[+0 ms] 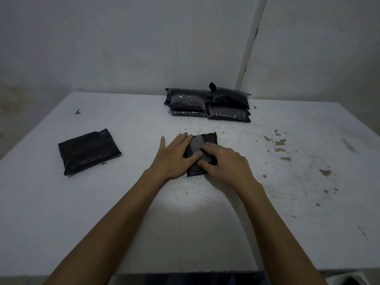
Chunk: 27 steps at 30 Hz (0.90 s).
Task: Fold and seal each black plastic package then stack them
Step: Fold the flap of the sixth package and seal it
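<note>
Package: black package point(202, 153) lies at the middle of the white table point(205, 223), under both hands; a grey strip point(197, 143) runs across its top, between the fingertips of the two hands.
Left hand: left hand point(176, 156) lies flat on the package's left part; fingers straight and a little apart, pressing down; thumb stretched out to the left onto the table; forearm reaches in from the near edge.
Right hand: right hand point(224, 162) rests on the package's near right part; fingers bent, tips pressing by the strip; whether they pinch it, I cannot tell.
Left of package: a second black package point(89, 151), flat on the table, well apart.
Beyond package: stacks point(208, 104) of black packages at the far edge, near the wall point(123, 48).
</note>
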Each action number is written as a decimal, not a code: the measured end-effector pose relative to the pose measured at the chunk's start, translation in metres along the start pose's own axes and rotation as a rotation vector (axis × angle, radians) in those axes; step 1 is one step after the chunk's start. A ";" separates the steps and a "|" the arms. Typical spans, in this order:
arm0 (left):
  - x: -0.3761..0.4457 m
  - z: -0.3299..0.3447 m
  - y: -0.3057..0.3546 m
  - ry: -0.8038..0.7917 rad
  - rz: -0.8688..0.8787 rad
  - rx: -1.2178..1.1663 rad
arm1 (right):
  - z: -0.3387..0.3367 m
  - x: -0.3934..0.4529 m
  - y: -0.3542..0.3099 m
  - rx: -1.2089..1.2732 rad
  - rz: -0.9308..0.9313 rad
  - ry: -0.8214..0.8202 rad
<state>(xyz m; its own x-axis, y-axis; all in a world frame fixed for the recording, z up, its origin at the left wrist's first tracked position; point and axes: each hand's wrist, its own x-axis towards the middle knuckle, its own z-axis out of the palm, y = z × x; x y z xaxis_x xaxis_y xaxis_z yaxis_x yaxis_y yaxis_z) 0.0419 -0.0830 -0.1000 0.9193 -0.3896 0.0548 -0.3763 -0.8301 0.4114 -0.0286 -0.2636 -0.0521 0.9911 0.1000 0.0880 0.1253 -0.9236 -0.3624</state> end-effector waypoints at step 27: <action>0.005 0.003 -0.007 -0.075 0.031 0.027 | 0.024 0.054 0.001 -0.181 -0.078 -0.097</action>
<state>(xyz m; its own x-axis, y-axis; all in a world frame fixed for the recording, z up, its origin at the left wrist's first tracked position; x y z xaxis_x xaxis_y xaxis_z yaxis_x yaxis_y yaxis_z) 0.0486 -0.0799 -0.1053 0.8962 -0.4436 -0.0017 -0.4087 -0.8272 0.3857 0.0263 -0.2500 -0.0695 0.9795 0.2009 0.0161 0.2004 -0.9622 -0.1844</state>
